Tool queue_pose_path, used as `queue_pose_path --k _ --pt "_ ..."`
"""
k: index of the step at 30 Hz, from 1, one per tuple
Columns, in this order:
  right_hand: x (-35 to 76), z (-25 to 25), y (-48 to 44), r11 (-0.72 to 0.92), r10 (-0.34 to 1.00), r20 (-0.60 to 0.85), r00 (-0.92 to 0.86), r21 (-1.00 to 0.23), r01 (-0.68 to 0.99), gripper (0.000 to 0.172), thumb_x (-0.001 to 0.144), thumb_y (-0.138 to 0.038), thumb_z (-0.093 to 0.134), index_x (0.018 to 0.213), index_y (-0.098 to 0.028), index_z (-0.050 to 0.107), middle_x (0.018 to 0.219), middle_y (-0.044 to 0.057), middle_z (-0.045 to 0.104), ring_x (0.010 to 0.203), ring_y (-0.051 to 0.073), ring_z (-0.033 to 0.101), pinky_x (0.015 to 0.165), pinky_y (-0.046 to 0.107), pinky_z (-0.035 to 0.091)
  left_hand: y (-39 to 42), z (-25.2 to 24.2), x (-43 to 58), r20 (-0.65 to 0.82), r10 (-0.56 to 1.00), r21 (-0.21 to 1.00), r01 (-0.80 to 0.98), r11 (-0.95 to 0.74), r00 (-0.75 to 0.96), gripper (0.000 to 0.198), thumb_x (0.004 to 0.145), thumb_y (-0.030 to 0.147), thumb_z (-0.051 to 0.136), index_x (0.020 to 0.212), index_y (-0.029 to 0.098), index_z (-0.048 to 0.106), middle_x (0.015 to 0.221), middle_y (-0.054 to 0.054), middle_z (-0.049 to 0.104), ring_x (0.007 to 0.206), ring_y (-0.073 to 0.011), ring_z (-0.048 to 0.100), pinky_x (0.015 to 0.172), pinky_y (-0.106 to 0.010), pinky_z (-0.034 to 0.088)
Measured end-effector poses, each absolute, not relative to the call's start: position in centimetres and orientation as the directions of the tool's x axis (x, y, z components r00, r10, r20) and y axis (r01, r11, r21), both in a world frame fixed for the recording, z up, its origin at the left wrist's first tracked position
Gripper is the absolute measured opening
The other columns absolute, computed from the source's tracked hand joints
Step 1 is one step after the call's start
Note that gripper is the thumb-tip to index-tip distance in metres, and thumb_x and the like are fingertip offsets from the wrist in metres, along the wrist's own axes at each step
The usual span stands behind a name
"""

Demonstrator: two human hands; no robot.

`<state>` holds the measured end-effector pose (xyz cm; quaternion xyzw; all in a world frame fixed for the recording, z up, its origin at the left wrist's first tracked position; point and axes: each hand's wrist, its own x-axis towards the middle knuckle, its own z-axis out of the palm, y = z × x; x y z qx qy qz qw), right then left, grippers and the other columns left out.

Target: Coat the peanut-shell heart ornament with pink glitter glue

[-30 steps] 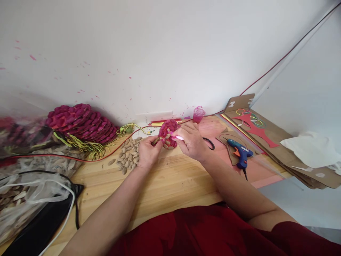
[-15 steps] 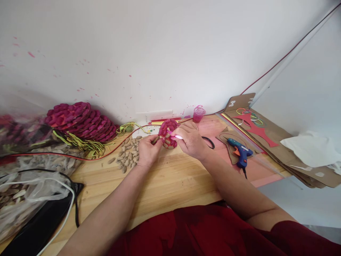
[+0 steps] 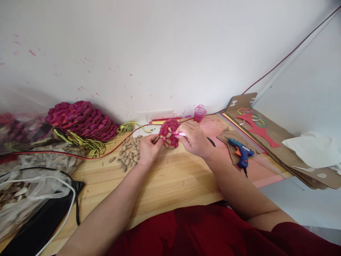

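Observation:
A round craft piece of shells, partly painted magenta, is held upright over the wooden table. My left hand pinches its lower left edge. My right hand is closed on a thin pink-handled brush whose tip touches the piece. A heap of plain tan shells lies just left of my left hand.
A stack of finished magenta pieces with green-yellow strands lies at back left. Also in view: a small pink paint cup, a blue glue gun on cardboard, black scissors behind my right hand, and bags of shells at the left edge.
Almost nothing differs. The brush in my right hand has shifted slightly across the piece; my left hand keeps the same hold.

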<state>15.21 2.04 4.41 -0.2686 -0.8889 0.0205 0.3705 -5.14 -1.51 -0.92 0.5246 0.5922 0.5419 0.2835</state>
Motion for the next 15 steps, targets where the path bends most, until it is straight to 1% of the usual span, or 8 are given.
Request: queue_pose_path --k 2,7,10,15 --pt "15.27 4.42 2.09 0.854 0.495 0.656 -0.570 -0.245 0.460 0.011 0.100 -0.027 0.058 0.092 -0.022 0.061 0.089 0.004 0.070 0.089 0.023 0.057 0.082 0.038 0.038 -1.53 -0.90 -5.18 0.228 0.929 0.941 0.309 -0.134 -0.292 0.025 0.075 0.032 0.071 0.091 0.016 0.083 0.083 -0.003 0.080 0.079 -0.0227 0.071 0.081 -0.032 0.055" --pt "15.09 4.44 2.03 0.887 0.443 0.680 -0.584 -0.236 0.398 0.008 0.101 -0.024 0.057 0.095 -0.021 0.062 0.089 0.004 0.070 0.086 0.022 0.056 0.083 0.037 0.040 -1.64 -0.79 -5.13 0.259 0.926 0.931 0.326 -0.164 -0.276 0.027 0.076 0.034 0.071 0.091 0.015 0.083 0.083 -0.004 0.080 0.081 -0.0232 0.071 0.083 -0.033 0.054" --pt "15.09 4.58 1.91 0.883 0.450 0.680 -0.579 -0.244 0.400 0.006 0.099 -0.023 0.059 0.093 -0.021 0.060 0.088 0.005 0.069 0.086 0.022 0.056 0.082 0.037 0.040 -1.70 -0.73 -4.99 0.264 0.925 0.930 0.325 -0.169 -0.274 0.025 0.076 0.033 0.070 0.088 0.016 0.083 0.083 -0.003 0.080 0.080 -0.0227 0.070 0.081 -0.032 0.054" --pt "15.27 4.60 2.01 0.888 0.439 0.693 -0.572 -0.237 0.394 0.008 0.100 -0.024 0.057 0.093 -0.023 0.060 0.088 0.005 0.070 0.087 0.023 0.058 0.082 0.037 0.042 -1.72 -0.77 -4.96 0.254 0.926 0.936 0.313 -0.163 -0.278 0.025 0.074 0.034 0.071 0.087 0.016 0.083 0.082 -0.003 0.080 0.080 -0.0227 0.070 0.077 -0.031 0.053"
